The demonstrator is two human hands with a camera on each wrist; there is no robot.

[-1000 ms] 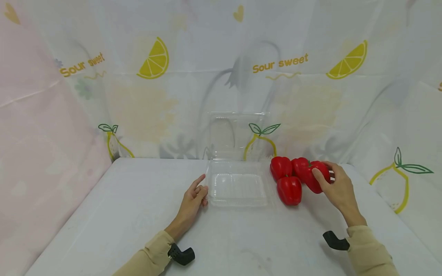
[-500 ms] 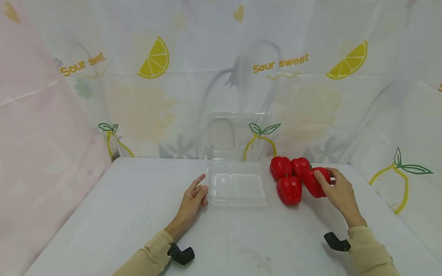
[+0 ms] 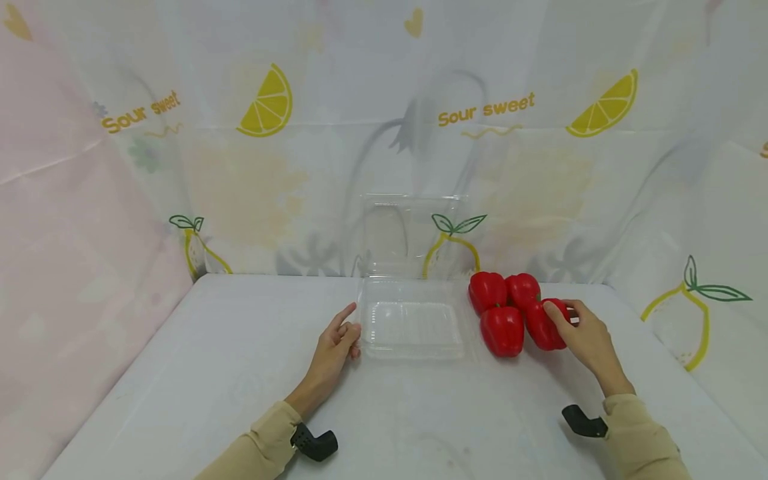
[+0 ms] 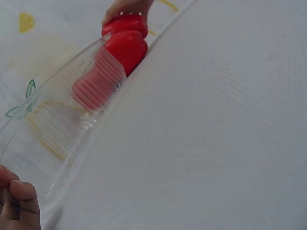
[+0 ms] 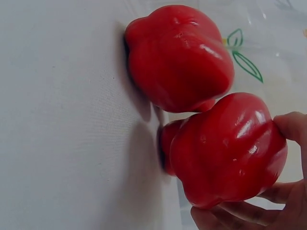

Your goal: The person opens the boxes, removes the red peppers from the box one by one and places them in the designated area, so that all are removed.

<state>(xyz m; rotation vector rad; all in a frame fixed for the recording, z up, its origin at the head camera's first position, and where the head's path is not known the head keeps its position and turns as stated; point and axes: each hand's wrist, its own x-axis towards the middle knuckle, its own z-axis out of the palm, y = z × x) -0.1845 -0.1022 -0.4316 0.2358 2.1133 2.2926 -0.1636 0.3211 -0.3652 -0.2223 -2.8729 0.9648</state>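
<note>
My right hand grips a red bell pepper, thumb on one side and fingers round the other. In the right wrist view this pepper appears slightly off the table, close to another bell pepper. Three more red bell peppers stand clustered to its left, including a front one and a back left one. A clear plastic clamshell box lies with its lid raised. At its left rim rests my left hand, index finger extended; in the left wrist view its fingertips are at the box edge.
A white table carries everything. Its back edge meets a printed curtain, with the raised clear lid in front of it. The peppers stand just right of the box.
My right hand has lowered the gripped bell pepper toward the table, bringing it nearer and slightly left, beside the front pepper. The left hand and the box have not moved.
</note>
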